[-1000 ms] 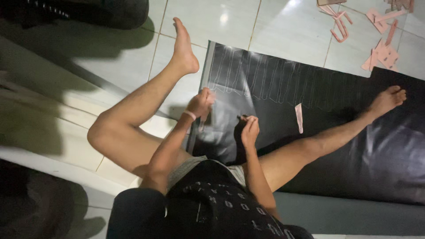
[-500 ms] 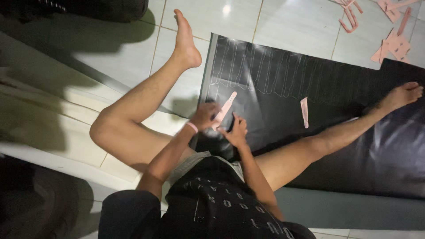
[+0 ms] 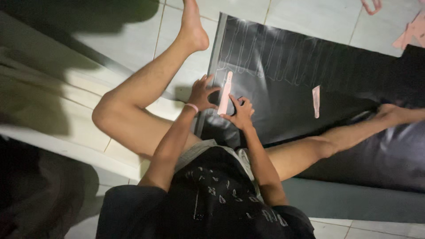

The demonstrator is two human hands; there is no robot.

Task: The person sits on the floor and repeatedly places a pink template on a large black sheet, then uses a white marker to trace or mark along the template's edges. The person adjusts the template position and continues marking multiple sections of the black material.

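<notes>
I sit on a tiled floor with my legs spread around a large black sheet (image 3: 283, 75) marked with rows of traced outlines. A long pink strip template (image 3: 225, 92) lies on the sheet near its left edge. My left hand (image 3: 201, 93) presses on the sheet beside the strip, fingers spread, a pink band on the wrist. My right hand (image 3: 240, 114) touches the strip's lower end; a small dark tool may be in its fingers, but I cannot tell. A second pink strip (image 3: 316, 101) lies further right on the sheet.
My left foot (image 3: 194, 26) rests on the tiles by the sheet's top left corner; my right foot (image 3: 394, 113) lies on the sheet at right. Pink cut pieces (image 3: 411, 33) lie on the tiles at the top right. Dark shadowed objects fill the left.
The pink strip, lifted in my hands half a second ago, now lies flat on the sheet with both hands at it. The view has shifted slightly.
</notes>
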